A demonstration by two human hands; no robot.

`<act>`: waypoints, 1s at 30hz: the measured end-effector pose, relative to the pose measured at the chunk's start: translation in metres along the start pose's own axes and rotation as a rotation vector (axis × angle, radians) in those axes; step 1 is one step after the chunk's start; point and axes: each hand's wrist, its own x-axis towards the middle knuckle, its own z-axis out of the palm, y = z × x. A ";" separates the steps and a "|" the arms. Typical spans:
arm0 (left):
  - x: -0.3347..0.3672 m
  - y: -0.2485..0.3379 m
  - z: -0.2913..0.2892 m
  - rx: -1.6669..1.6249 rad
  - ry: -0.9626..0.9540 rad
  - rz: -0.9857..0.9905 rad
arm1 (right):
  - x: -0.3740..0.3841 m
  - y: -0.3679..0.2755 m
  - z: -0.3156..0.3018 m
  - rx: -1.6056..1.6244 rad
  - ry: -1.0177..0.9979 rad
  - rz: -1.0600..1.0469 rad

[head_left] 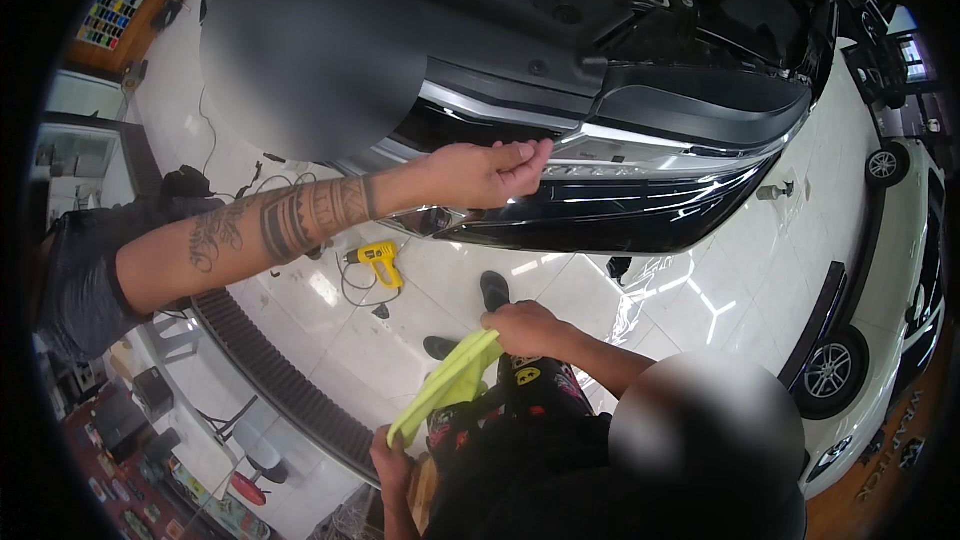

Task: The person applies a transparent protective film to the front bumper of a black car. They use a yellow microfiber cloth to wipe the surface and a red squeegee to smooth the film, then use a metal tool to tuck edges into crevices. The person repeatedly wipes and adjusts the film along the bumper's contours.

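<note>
Fingers (494,321) of your right hand (525,329) and left hand (391,457) are clamped on a yellow-green cloth (445,380) spanning between them; beyond, a yellow heat gun (378,265) lies on the floor (548,290), and a co-worker's hand (510,173) is at the car (620,215).

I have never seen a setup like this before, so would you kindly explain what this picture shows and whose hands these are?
There is no robot here. A person wears two wide fisheye cameras on the head; this picture comes from the left one, looking down, so straight edges bend near its rim. The wearer's left hand and right hand grip a yellow-green cloth between them. The co-worker's hand, on the arm coming in from the left, is at the front of a black car; I cannot tell whether it touches. On the pale tiled floor lies a yellow heat gun. A white car stands at the right.
</note>
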 end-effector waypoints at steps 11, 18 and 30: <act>0.033 0.022 -0.013 -0.021 -0.065 0.274 | -0.035 0.006 -0.011 -0.084 0.189 0.100; 0.083 0.036 -0.018 -0.213 -0.117 0.397 | -0.063 -0.028 -0.038 -0.149 0.203 0.225; 0.092 0.129 -0.011 -0.205 0.069 0.736 | -0.096 -0.039 -0.102 -0.254 0.431 0.197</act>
